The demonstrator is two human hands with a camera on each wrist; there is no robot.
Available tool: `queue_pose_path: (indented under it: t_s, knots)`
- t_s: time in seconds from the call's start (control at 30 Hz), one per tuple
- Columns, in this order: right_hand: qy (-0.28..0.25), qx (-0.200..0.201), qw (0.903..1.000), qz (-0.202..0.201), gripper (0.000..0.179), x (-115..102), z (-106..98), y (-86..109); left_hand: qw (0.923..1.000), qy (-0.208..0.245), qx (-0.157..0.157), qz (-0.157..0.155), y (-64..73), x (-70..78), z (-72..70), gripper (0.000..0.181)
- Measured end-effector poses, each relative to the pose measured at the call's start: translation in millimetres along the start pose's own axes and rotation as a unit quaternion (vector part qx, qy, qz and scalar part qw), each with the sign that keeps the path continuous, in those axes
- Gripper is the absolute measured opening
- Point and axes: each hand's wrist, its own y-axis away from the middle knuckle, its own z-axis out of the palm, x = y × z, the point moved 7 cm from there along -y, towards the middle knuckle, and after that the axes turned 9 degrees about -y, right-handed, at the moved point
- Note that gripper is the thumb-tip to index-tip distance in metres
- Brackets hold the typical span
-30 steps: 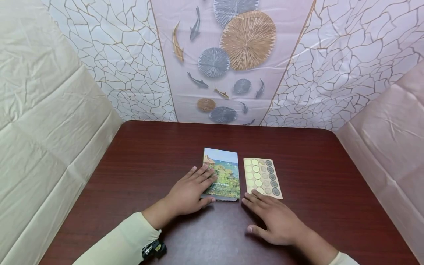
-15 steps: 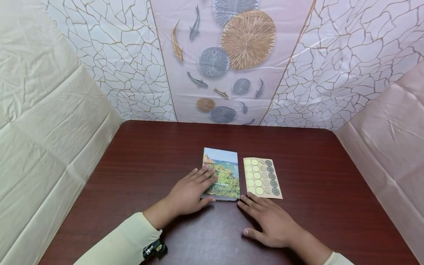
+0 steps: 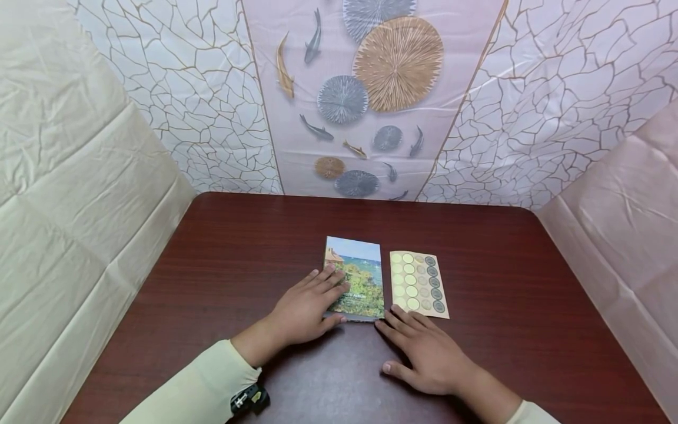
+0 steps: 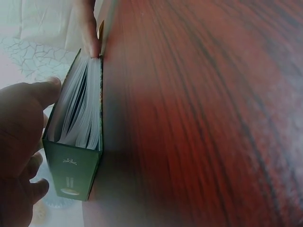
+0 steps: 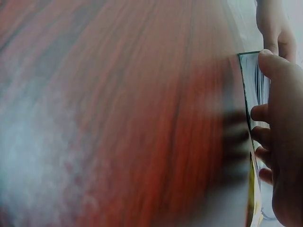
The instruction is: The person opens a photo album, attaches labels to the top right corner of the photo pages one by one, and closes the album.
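Note:
A photo album (image 3: 360, 277) with a painted seaside cover lies on the dark red table. Across its left side rests my left hand (image 3: 302, 309), fingers spread flat over the cover and thumb by the near edge. The left wrist view shows the album's green spine (image 4: 71, 170) and its thick stack of pages (image 4: 83, 104). My right hand (image 3: 431, 356) lies with fingers extended, its fingertips right at the album's near right corner and the lower edge of a sticker sheet (image 3: 418, 282). That sheet carries rows of round yellow, beige and dark stickers.
The wooden table (image 3: 254, 235) runs back to a patterned cloth wall (image 3: 222, 106). Pale cloth sides stand at left (image 3: 79, 206) and right (image 3: 625, 200). A small black device (image 3: 250, 399) sits at the left sleeve's cuff.
My right hand has slid left, off the sticker sheet's lower part and toward the album's corner. The left hand stays on the cover, and the album keeps its place.

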Motion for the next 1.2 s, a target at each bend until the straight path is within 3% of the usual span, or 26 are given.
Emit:
queue_pose_path:
  t_s: [0.87, 1.2]
  knots:
    - [0.018, 0.004, 0.9998, 0.002, 0.070, 0.1, 6.7, -3.0, 0.9995, -0.011, 0.028, 0.011, -1.7, 6.9, 0.0, 0.055]
    - [0.013, 0.008, 0.9999, -0.006, 0.070, -1.0, 5.6, -4.7, 0.9964, 0.023, 0.082, 0.007, 4.1, 3.6, -2.4, 0.054]
